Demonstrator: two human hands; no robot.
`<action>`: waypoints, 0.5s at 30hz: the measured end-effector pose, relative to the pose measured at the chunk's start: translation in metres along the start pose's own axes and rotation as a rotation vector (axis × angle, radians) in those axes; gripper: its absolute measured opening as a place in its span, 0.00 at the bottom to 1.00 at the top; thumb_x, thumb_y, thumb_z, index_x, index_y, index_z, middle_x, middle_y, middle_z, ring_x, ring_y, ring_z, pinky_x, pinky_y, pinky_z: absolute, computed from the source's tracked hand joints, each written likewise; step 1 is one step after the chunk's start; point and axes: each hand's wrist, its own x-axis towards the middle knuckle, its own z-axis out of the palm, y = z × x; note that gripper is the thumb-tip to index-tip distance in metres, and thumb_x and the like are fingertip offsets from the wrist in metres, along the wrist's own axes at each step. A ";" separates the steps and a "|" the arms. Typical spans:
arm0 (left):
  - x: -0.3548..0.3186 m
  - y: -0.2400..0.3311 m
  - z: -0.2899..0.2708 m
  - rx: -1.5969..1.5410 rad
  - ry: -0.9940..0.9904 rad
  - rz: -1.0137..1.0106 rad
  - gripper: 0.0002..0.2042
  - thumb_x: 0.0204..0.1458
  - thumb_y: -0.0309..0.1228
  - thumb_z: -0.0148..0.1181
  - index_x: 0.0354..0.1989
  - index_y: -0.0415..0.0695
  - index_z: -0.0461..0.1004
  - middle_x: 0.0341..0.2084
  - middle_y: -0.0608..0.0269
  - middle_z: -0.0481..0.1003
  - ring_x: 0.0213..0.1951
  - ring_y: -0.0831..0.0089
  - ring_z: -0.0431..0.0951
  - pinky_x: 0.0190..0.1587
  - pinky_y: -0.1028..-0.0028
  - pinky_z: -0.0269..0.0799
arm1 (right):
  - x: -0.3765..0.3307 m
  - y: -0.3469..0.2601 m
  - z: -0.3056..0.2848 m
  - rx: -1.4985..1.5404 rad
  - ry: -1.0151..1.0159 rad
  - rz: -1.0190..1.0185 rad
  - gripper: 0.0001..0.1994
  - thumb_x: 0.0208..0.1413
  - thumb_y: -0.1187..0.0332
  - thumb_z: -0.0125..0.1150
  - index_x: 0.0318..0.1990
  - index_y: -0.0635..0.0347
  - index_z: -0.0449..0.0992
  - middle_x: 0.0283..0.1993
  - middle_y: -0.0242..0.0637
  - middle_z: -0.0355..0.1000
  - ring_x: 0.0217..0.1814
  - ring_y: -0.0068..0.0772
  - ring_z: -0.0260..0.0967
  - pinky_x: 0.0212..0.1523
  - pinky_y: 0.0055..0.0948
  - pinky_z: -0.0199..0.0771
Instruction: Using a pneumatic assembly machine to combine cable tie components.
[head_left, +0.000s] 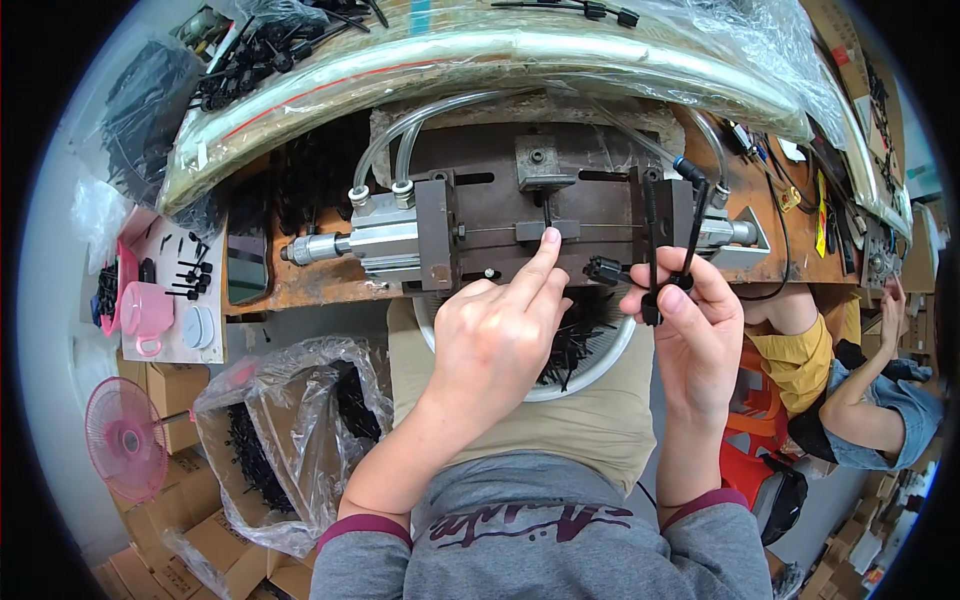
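My left hand [497, 335] reaches over a metal clamping fixture [490, 262] on the bench. Its index finger is stretched out, with the tip on a small dark block [530, 232] at the fixture's middle; the other fingers are partly bent. A thin black stem stands just behind that fingertip. To the right, my right hand [703, 340] pinches several black plastic parts with long stems [651, 250] between thumb and fingers. Below my hands, on my lap, sits a white-rimmed basket [600, 380] holding more black parts.
Clear hoses [385, 150] run to silver cylinders [385, 240] at both fixture ends. A plastic-wrapped bar [480, 50] spans the bench's back. On the left are a phone [248, 262], a pink fan [127, 438] and a plastic-lined box [300, 440]. Another person [880, 410] sits at right.
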 end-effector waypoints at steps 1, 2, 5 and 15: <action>0.000 0.000 0.000 0.000 0.001 -0.001 0.12 0.39 0.28 0.72 0.33 0.41 0.80 0.48 0.59 0.80 0.19 0.71 0.75 0.24 0.76 0.71 | -0.001 0.001 0.000 -0.002 0.001 0.002 0.18 0.55 0.79 0.62 0.53 0.73 0.73 0.46 0.55 0.77 0.40 0.40 0.79 0.46 0.33 0.79; 0.000 0.000 0.000 0.002 -0.001 -0.004 0.12 0.39 0.28 0.72 0.33 0.41 0.80 0.47 0.59 0.80 0.19 0.71 0.75 0.24 0.76 0.71 | -0.001 0.002 0.000 -0.005 0.002 0.004 0.18 0.55 0.79 0.62 0.54 0.73 0.73 0.46 0.55 0.77 0.40 0.40 0.79 0.46 0.33 0.79; 0.001 0.001 -0.003 -0.014 0.001 -0.006 0.12 0.39 0.29 0.73 0.32 0.41 0.80 0.45 0.60 0.80 0.20 0.72 0.76 0.25 0.76 0.71 | -0.002 0.005 0.003 0.006 0.022 -0.013 0.17 0.56 0.79 0.62 0.53 0.73 0.73 0.45 0.53 0.77 0.41 0.40 0.79 0.47 0.33 0.79; -0.003 0.018 -0.009 -0.210 0.223 0.162 0.17 0.39 0.29 0.75 0.38 0.41 0.78 0.33 0.59 0.79 0.29 0.66 0.79 0.28 0.73 0.74 | -0.018 0.029 0.020 -0.268 0.049 -0.071 0.18 0.56 0.84 0.59 0.55 0.72 0.74 0.49 0.48 0.77 0.49 0.32 0.76 0.50 0.25 0.78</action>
